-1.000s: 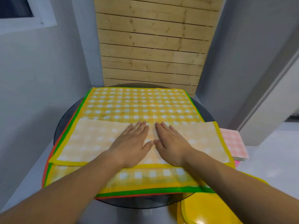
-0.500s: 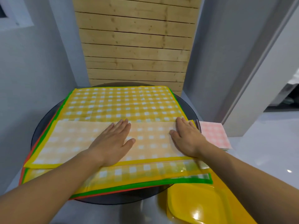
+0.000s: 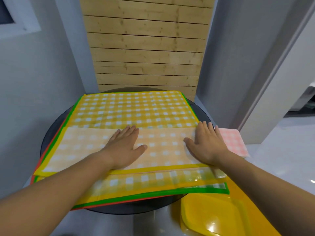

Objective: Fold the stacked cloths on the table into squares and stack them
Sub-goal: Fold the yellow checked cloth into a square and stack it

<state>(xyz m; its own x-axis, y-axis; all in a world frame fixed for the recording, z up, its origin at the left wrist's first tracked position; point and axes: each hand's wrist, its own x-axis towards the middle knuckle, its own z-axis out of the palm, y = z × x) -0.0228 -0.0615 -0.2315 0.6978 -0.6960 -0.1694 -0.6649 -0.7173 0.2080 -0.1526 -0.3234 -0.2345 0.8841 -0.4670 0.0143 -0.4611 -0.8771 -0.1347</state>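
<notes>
A stack of checked cloths lies on a round dark table (image 3: pixel 54 132). The top one is a yellow checked cloth (image 3: pixel 133 109) whose near part is folded over, showing its pale underside (image 3: pixel 81 147). Green and red edges of the cloths beneath (image 3: pixel 153 196) peek out at the front and left. My left hand (image 3: pixel 124 147) presses flat on the middle of the folded flap. My right hand (image 3: pixel 206 143) presses flat on the flap's right end, fingers straight.
A folded pink checked cloth (image 3: pixel 233 142) lies to the right of the table edge. A yellow plastic stool or tray (image 3: pixel 213 217) stands at the front right. A wooden slat panel (image 3: pixel 144 48) and grey walls rise behind the table.
My right hand has slid from beside the left hand out along the folded flap to its right end. The left hand has stayed near the middle.
</notes>
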